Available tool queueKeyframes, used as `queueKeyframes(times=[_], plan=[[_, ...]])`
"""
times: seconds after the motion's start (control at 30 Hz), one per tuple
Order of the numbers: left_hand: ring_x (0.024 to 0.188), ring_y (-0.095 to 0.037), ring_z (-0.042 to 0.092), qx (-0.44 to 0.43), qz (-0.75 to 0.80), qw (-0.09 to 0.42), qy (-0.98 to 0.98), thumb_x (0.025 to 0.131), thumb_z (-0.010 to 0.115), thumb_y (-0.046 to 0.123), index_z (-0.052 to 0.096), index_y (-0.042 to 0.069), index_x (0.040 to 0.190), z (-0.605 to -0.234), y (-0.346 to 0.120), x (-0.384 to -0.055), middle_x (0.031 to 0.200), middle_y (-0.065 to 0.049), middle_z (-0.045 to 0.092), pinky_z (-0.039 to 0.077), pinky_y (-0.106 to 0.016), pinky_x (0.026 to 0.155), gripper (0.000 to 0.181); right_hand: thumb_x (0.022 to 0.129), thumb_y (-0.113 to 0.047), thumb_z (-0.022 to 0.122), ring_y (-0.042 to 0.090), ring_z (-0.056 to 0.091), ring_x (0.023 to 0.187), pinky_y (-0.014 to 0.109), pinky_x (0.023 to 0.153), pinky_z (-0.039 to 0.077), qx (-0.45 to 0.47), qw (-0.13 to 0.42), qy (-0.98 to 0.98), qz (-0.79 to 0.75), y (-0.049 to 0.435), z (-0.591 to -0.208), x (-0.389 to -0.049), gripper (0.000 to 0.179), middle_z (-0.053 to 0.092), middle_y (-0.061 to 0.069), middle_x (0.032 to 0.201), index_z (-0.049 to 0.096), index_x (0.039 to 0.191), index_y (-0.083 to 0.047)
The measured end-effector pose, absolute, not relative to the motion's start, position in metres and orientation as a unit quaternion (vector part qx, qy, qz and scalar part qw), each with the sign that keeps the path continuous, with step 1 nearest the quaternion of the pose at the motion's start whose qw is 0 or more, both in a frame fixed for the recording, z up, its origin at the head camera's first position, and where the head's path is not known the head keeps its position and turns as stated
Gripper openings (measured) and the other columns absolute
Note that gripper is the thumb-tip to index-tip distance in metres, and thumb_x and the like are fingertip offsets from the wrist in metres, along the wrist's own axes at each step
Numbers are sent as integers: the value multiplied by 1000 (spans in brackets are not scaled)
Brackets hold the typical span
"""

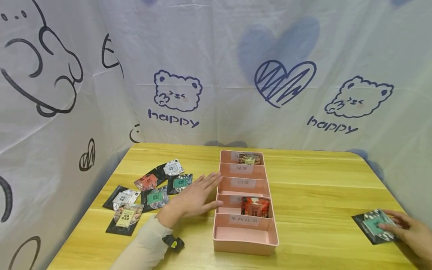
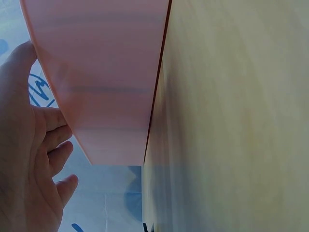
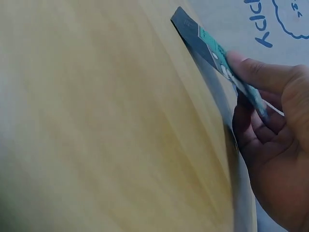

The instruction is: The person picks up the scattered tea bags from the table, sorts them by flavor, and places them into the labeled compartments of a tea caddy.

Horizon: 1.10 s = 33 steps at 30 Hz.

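My right hand (image 1: 410, 230) pinches a black packet with a green label (image 1: 374, 226) at the table's right side; the right wrist view shows the thumb on top of the packet (image 3: 212, 50) and fingers beneath. At the pink divided box (image 1: 245, 247), my left hand (image 1: 197, 195) rests its fingertips on the left rim, fingers straight. In the left wrist view the left hand (image 2: 34, 145) touches the box's edge (image 2: 106, 87). A red packet (image 1: 255, 207) lies in one compartment of the box, and a brown packet with a yellowish label (image 1: 249, 159) in the farthest one.
Left of the box lie several black packets, among them one with a yellow label (image 1: 124, 220), one with a red label (image 1: 146, 182) and a green-labelled one (image 1: 180, 183). White paper labels (image 1: 244, 220) mark the compartments. A printed white cloth (image 1: 229, 75) hangs behind the wooden table (image 1: 314, 187).
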State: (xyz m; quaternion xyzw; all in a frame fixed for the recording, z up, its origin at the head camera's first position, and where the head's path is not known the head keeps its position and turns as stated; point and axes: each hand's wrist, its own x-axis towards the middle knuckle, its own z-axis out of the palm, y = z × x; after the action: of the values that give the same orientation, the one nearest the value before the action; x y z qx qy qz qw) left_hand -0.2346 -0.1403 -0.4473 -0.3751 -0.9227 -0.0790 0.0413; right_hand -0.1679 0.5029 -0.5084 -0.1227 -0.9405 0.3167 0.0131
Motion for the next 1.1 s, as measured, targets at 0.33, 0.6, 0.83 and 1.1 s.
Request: queueKeyframes(times=[0.33, 0.6, 0.83, 1.1], plan=[[147, -27, 17, -375, -82, 39, -923, 97, 24, 69, 17, 9, 157, -447, -140, -234, 162, -7, 15, 15, -44, 118, 85, 101, -49, 45, 17, 61, 75, 26, 59, 50, -110, -26, -935, 335, 491, -487, -178, 82, 62, 32, 105, 30, 139, 22], [148, -23, 12, -373, -75, 39, -924, 97, 22, 70, 17, 9, 157, -445, -140, -236, 162, -7, 14, 12, -42, 119, 86, 104, -49, 35, 39, 60, 105, 45, 74, 54, -55, -50, -936, 343, 469, -463, -184, 81, 36, 46, 134, 23, 143, 20], [148, -26, 15, -376, -76, 40, -922, 97, 23, 69, 17, 9, 157, -447, -140, -234, 162, -8, 16, 16, -46, 118, 86, 103, -43, 46, 1, 55, 76, 31, 62, 54, -23, -15, -935, 355, 449, -456, -188, 71, 58, 14, 102, 34, 142, 15], [148, -26, 15, -376, -76, 39, -923, 97, 23, 69, 17, 9, 157, -447, -140, -235, 162, -7, 15, 14, -44, 119, 86, 103, -38, 48, 5, 57, 76, 32, 62, 55, 19, 0, -938, 346, 426, -440, -202, 63, 59, 14, 102, 39, 141, 11]])
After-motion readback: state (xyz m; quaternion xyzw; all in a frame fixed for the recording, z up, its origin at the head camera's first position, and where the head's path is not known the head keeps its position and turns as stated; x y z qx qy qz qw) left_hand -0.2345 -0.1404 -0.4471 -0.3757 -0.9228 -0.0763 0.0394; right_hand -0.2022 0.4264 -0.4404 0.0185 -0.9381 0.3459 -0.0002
